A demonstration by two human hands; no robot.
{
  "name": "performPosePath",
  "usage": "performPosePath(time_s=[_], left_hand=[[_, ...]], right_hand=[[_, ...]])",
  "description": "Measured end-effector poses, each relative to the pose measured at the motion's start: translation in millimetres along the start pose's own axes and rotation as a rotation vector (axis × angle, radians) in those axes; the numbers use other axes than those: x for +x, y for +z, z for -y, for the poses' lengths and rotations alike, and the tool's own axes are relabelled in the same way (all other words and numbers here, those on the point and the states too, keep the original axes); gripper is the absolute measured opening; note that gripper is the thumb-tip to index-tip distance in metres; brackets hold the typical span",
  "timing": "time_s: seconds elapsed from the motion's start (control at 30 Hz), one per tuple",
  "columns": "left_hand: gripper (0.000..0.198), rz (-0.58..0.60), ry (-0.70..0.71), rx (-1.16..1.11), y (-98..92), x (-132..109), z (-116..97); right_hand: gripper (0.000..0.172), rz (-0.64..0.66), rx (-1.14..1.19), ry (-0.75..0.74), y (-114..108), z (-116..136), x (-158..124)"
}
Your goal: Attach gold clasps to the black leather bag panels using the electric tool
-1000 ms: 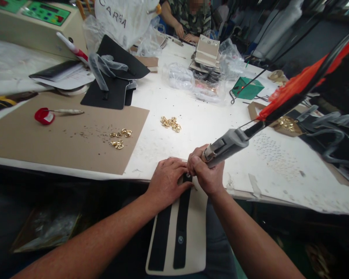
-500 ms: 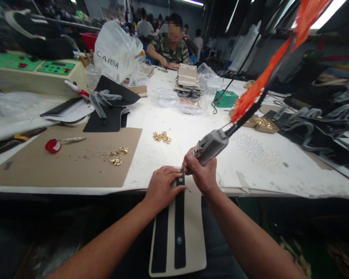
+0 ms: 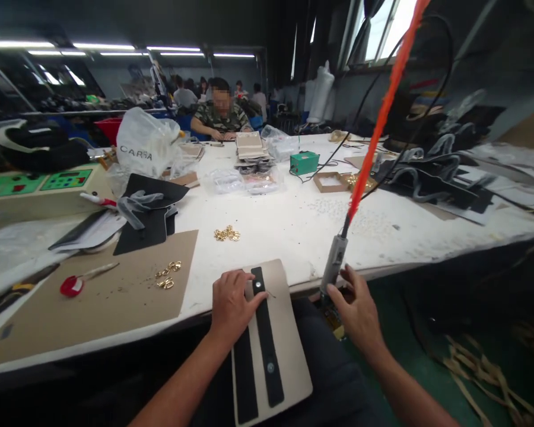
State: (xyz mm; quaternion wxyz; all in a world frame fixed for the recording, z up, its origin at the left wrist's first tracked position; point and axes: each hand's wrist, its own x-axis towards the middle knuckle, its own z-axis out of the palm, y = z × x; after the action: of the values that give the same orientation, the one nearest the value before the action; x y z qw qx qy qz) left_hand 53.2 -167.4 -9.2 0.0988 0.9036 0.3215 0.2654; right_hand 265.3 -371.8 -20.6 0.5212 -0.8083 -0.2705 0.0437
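A beige panel (image 3: 293,356) with two black strips leans from the table edge over the lap. My left hand (image 3: 234,299) pinches its upper part, thumb and fingers beside the snap on the black strip (image 3: 267,338). A second snap shows near that strip's lower end. The grey electric screwdriver-like tool (image 3: 333,264) hangs upright from an orange coiled cord (image 3: 382,112) at the table edge. My right hand (image 3: 356,308) is just right of the tool, fingers apart and curved, holding nothing; its thumb is close to the tool's lower end.
Gold metal rings (image 3: 226,233) lie on the white table (image 3: 267,225); more gold pieces (image 3: 167,276) and a red round item (image 3: 72,286) lie on brown board (image 3: 129,302). Farther back are a green box (image 3: 305,162), plastic bags and a seated person (image 3: 222,115).
My right hand has let go of the tool and opened; hand and tool are farther right and lower. The view has shifted, and more of the panel's top shows.
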Motion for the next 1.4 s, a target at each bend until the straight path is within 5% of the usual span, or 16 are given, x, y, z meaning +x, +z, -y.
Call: performPosePath(time_s=[0.1,0.23,0.3,0.5,0.67,0.83,0.97,1.07,1.23,1.4], left_hand=[[0.03,0.022,-0.011,0.08,-4.4,-1,-6],[0.024,0.056,-0.027,0.119,-8.1,-6,-9],[0.02,0.066,-0.077,0.071,-11.4,-14,-11],[0.067,0.034,-0.513,-0.637,-41.4,-59,-35],[0.06,-0.035,-0.967,-1.133,-72.4,-72,-67],[0.044,-0.002,-1.167,-1.406,-83.3,-62,-70],[0.042,0.088,-1.126,-1.53,-83.3,-59,-69],[0.043,0.109,-1.109,-1.611,-81.8,-58,-72],[0.048,0.152,-1.108,-1.695,-79.4,-59,-76],[0.051,0.141,-1.059,-1.722,-78.4,-59,-75]], right_hand=[[0.059,0.047,0.062,0.085,3,-12,-41],[0.049,0.637,0.373,0.262,25,-6,-78],[0.042,0.749,0.496,0.209,31,12,-81],[0.035,0.643,0.223,-0.443,29,66,-88],[0.049,0.711,-0.028,-0.83,45,81,-119],[0.019,0.746,0.223,-0.78,5,106,-110],[0.016,0.544,0.239,-0.593,-23,119,-60],[0.012,0.384,0.223,-0.444,-2,115,-27],[0.009,0.435,0.227,-0.397,43,108,-19],[0.006,0.49,0.335,-0.254,47,113,-27]])
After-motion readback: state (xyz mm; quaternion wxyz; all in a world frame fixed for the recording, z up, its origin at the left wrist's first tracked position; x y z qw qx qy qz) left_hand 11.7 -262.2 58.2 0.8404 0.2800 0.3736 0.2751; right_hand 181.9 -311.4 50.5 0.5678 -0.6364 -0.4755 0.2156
